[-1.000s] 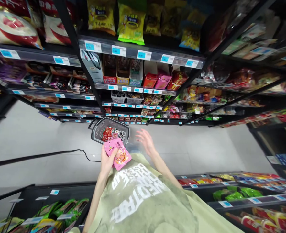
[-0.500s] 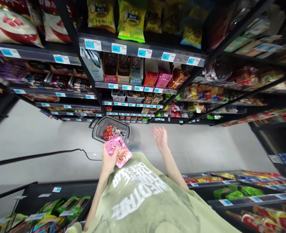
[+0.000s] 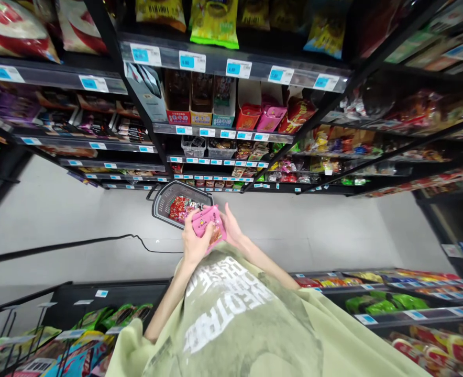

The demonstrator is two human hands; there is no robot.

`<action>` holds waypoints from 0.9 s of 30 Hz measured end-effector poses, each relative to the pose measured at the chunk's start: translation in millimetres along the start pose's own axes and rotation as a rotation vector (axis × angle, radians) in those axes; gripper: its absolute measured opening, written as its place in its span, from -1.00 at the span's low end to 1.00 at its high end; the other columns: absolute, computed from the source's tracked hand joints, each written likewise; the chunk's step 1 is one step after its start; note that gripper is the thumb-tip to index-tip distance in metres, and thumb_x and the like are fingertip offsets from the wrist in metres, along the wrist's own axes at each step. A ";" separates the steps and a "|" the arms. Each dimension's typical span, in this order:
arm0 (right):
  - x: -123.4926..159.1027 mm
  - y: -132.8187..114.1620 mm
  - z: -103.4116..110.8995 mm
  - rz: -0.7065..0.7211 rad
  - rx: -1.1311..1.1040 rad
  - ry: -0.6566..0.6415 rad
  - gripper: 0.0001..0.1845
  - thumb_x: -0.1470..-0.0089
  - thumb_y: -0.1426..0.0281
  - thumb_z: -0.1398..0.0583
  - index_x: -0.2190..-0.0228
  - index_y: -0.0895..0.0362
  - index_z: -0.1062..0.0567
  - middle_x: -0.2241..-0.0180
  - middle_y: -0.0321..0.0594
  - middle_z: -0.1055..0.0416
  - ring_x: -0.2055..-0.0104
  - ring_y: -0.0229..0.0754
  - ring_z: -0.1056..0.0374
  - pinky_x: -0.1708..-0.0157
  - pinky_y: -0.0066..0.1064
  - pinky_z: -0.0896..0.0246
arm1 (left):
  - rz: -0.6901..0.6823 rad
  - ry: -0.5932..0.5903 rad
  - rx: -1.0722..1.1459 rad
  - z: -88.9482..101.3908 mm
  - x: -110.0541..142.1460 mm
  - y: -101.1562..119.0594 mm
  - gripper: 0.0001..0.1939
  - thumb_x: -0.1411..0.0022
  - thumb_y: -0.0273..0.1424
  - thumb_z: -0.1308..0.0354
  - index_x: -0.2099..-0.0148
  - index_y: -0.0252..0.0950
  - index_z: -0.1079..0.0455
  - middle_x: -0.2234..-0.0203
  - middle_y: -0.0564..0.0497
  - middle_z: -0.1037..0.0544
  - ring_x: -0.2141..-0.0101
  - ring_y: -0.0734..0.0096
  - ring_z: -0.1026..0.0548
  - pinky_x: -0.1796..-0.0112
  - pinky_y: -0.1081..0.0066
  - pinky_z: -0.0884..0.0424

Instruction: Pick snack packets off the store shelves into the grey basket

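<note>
A pink snack packet [image 3: 210, 224] with printed pictures is in my left hand [image 3: 195, 242], held in front of my shirt with the thumb across its face. At the packet's right edge is my right hand [image 3: 233, 228], open, one digit stretched upward; its other fingers are partly hidden behind the packet. Just beyond my hands, a grey shopping basket [image 3: 164, 200] stands on the floor. Red packets [image 3: 178, 207] and some pink ones lie inside it, partly covered by my left hand and the held packet.
Ahead rises a black shelf unit with boxed snacks [image 3: 224, 112], a box of pink packets [image 3: 271, 114] and yellow bags [image 3: 216, 23]. Behind me are low shelves with green bags [image 3: 384, 305]. A black cord [image 3: 98, 241] crosses in front of the grey floor [image 3: 326, 225].
My right hand has come in from the right, to the packet's edge. My left hand has carried the pink packet right and slightly up. The view has shifted slightly.
</note>
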State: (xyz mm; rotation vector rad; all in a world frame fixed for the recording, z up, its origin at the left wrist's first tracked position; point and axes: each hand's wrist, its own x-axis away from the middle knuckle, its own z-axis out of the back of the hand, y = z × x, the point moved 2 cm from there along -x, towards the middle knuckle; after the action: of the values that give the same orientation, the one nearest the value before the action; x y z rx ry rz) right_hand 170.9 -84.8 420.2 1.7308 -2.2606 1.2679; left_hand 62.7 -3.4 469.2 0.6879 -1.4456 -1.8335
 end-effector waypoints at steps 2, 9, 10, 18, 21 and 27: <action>-8.7 6.1 19.8 0.035 -0.107 0.087 -0.32 -0.19 -0.16 0.09 0.08 0.10 -0.47 0.12 -0.07 -0.54 0.02 0.03 -0.45 0.00 -0.10 -0.36 | -0.090 0.169 -0.027 3.5 -7.2 3.5 -0.36 -0.10 -0.30 -0.33 -0.20 -0.18 -0.21 -0.02 -0.10 -0.47 0.01 0.18 -0.50 -0.05 0.23 -0.39; -20.5 19.0 11.6 -0.067 -0.151 0.129 -0.45 -0.21 -0.03 0.07 0.26 0.12 -0.47 0.27 -0.04 -0.55 0.12 0.00 -0.46 0.01 -0.06 -0.35 | -0.415 0.290 -0.039 1.9 -38.0 3.2 -0.54 -0.05 -0.28 -0.37 0.11 -0.19 -0.19 0.17 -0.07 -0.50 0.05 0.18 -0.53 -0.05 0.09 -0.39; -19.2 12.7 -1.0 -0.035 -0.147 0.084 -0.45 -0.19 -0.05 0.03 0.25 0.12 -0.48 0.27 -0.05 -0.55 0.12 0.02 -0.45 0.02 -0.06 -0.35 | -0.395 0.225 -0.028 -2.4 -38.1 0.8 -0.55 -0.05 -0.28 -0.37 0.14 -0.18 -0.18 0.17 -0.08 -0.50 0.04 0.18 -0.52 -0.06 0.07 -0.39; -10.6 -16.1 -38.7 -0.076 -0.311 -0.034 -0.46 -0.27 0.05 0.08 0.13 0.17 -0.49 0.27 -0.09 -0.57 0.15 -0.03 -0.46 0.04 -0.16 -0.38 | -0.659 0.225 -0.044 -16.3 -28.9 -2.9 -0.55 -0.09 -0.46 -0.34 0.08 -0.18 -0.16 0.12 -0.05 -0.50 0.06 0.26 -0.55 0.03 0.15 -0.48; -14.2 -6.0 -21.1 -0.111 -0.442 0.102 -0.44 -0.32 0.08 0.16 0.21 0.18 -0.48 0.35 -0.11 -0.57 0.27 -0.09 -0.48 0.16 -0.26 -0.41 | -0.759 0.386 -0.034 -7.7 -34.8 1.8 -0.44 -0.07 -0.53 -0.33 -0.05 -0.21 -0.14 0.12 -0.05 -0.48 0.13 0.30 -0.57 0.14 0.25 -0.53; -14.8 -14.0 -25.7 -0.123 -0.462 0.258 -0.47 -0.33 0.15 0.18 0.25 0.15 -0.47 0.37 -0.12 -0.57 0.32 -0.13 -0.49 0.24 -0.29 -0.41 | -0.701 0.441 -0.076 -7.9 -40.5 14.6 -0.37 -0.06 -0.50 -0.35 -0.15 -0.29 -0.20 0.13 -0.10 -0.50 0.18 0.28 -0.58 0.18 0.29 -0.57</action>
State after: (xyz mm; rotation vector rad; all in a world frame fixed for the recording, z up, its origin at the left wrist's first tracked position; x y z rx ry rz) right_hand 176.8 -58.2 438.5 1.4238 -2.0526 0.8048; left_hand 96.6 21.6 481.0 1.5910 -0.8888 -2.0298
